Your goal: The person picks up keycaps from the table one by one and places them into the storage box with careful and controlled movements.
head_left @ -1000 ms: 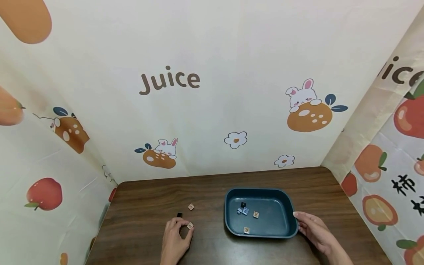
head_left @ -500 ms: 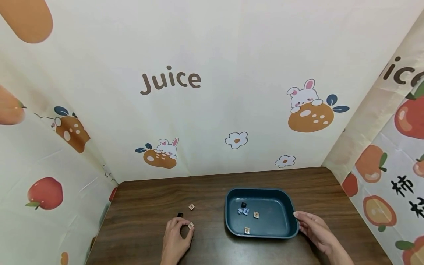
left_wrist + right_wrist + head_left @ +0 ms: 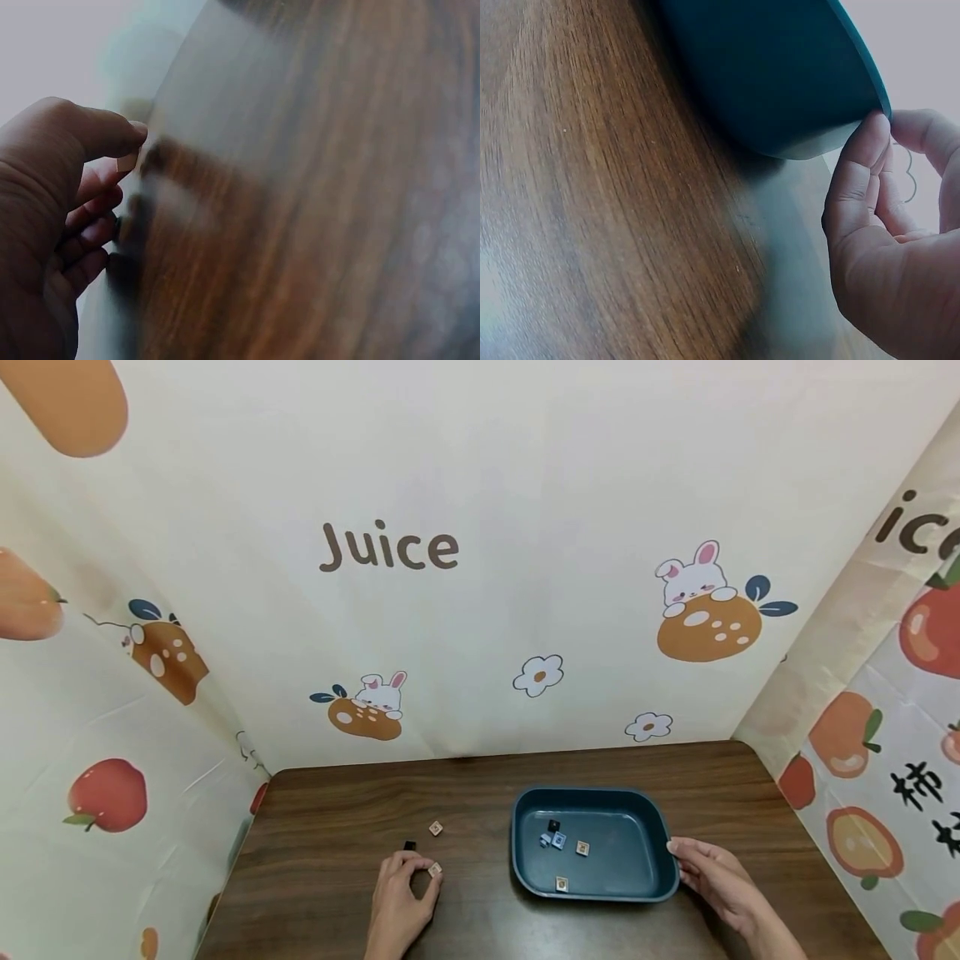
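My left hand [image 3: 400, 897] pinches a small tan cube [image 3: 435, 869] between thumb and forefinger, low over the table's left half. The left wrist view shows this cube [image 3: 127, 161] between the fingertips, partly covered. A black cube [image 3: 409, 846] lies just beyond the fingers, and another tan cube [image 3: 436, 828] lies farther back. On the right, my right hand [image 3: 716, 881] grips the right rim of a dark blue tray [image 3: 630, 860]. In the right wrist view, thumb and forefinger pinch the tray's edge [image 3: 862, 52]. Marks on the cubes are too small to read.
Inside the tray are a black cube [image 3: 553, 826], two blue pieces [image 3: 558, 841] close together, and two tan cubes [image 3: 582, 848]. The brown wood-grain table [image 3: 337, 802] meets a printed cloth wall [image 3: 480, 610] at the back, with more cloth at both sides.
The head view has shifted slightly, moving the whole scene a little to the right in the picture. Both hands keep their holds, and the cubes and tray look unmoved on the table.
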`<action>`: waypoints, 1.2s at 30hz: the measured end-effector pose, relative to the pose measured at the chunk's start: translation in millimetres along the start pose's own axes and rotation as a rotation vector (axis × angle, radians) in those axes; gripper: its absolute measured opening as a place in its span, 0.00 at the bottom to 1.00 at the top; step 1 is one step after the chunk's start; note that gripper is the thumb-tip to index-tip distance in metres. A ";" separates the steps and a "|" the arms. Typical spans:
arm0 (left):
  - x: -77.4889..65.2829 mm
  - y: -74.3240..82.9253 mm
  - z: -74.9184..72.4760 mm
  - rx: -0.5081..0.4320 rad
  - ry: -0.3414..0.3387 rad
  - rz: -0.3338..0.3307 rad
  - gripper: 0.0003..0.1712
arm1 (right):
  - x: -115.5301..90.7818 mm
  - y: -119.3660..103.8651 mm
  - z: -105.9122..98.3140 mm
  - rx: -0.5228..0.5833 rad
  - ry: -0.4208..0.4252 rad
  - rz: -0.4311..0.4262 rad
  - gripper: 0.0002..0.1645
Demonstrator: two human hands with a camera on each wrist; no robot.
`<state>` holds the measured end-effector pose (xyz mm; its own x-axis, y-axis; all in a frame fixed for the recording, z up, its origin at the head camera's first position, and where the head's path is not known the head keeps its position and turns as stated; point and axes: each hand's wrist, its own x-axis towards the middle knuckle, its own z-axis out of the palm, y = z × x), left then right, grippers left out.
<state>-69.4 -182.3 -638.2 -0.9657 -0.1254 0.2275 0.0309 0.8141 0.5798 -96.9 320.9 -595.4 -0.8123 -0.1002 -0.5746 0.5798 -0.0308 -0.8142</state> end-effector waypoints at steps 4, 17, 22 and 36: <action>1.2 3.7 0.3 -0.008 0.017 0.034 0.11 | 1.3 1.2 -1.3 -0.003 -0.009 -0.002 0.11; 7.7 24.1 1.7 -0.065 0.060 0.116 0.14 | 2.3 2.0 -1.8 0.017 -0.029 -0.032 0.12; 11.7 33.6 2.9 -0.071 0.059 0.158 0.14 | 2.5 2.5 -1.5 0.011 -0.026 -0.036 0.12; 25.8 70.0 2.8 -0.130 0.047 0.234 0.12 | 1.3 3.8 -1.1 0.019 -0.059 -0.055 0.11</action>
<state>-92.9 -127.0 -593.9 -0.9154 0.0288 0.4016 0.2875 0.7451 0.6018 -95.8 321.7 -599.4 -0.8382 -0.1564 -0.5225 0.5358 -0.0566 -0.8425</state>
